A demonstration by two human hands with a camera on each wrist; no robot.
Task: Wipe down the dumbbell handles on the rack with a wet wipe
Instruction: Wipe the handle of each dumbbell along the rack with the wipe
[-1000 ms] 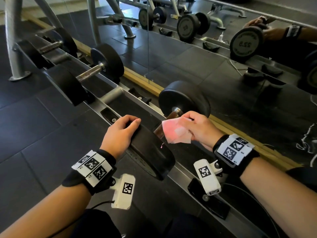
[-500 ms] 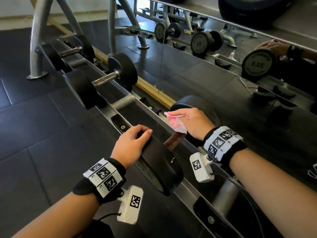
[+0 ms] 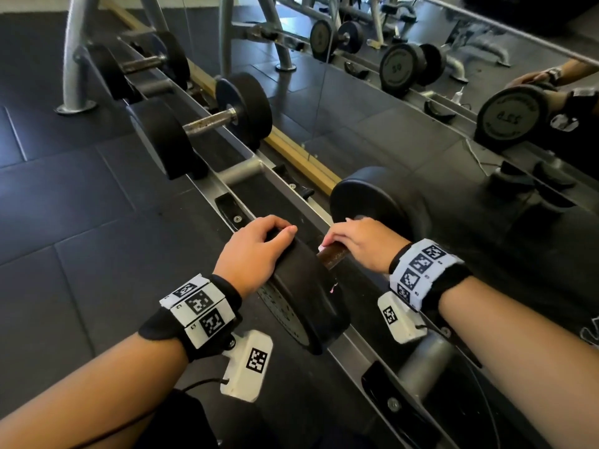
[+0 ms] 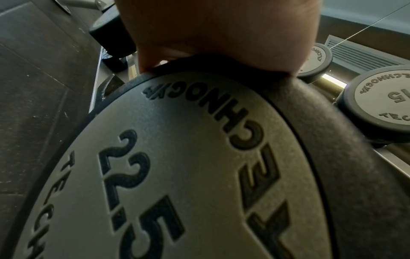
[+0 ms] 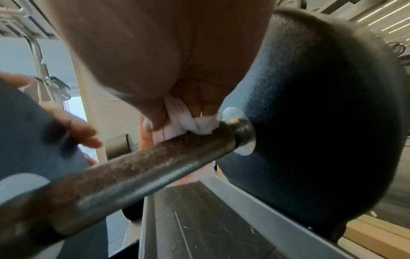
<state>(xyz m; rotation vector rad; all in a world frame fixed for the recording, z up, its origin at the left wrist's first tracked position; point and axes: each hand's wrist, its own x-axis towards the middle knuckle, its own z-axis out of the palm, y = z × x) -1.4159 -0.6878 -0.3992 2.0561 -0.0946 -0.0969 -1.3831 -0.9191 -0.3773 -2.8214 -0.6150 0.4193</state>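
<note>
A black 22.5 dumbbell lies on the rack (image 3: pixel 346 348) in front of me. My left hand (image 3: pixel 256 251) (image 4: pixel 213 35) rests over the top of its near head (image 3: pixel 308 299) (image 4: pixel 177 166), fingers curled over the rim. My right hand (image 3: pixel 359 247) (image 5: pixel 159 61) grips the rusty handle (image 3: pixel 330 256) (image 5: pixel 133 171) close to the far head (image 3: pixel 379 199) (image 5: pixel 310 122), with the white wet wipe (image 5: pixel 199 126) bunched between fingers and bar. Only an edge of the wet wipe (image 3: pixel 324 246) shows in the head view.
Two smaller dumbbells (image 3: pixel 207 124) (image 3: pixel 139 64) lie further left along the rack, with empty black cradles (image 3: pixel 233 209) between. A wall mirror (image 3: pixel 421 108) runs behind the rack and repeats the scene. Grey machine legs (image 3: pixel 73 53) stand at the far left on black floor tiles.
My right hand has come down from holding the wipe above the bar and now wraps it round the handle by the far head. The left hand stays on the near head.
</note>
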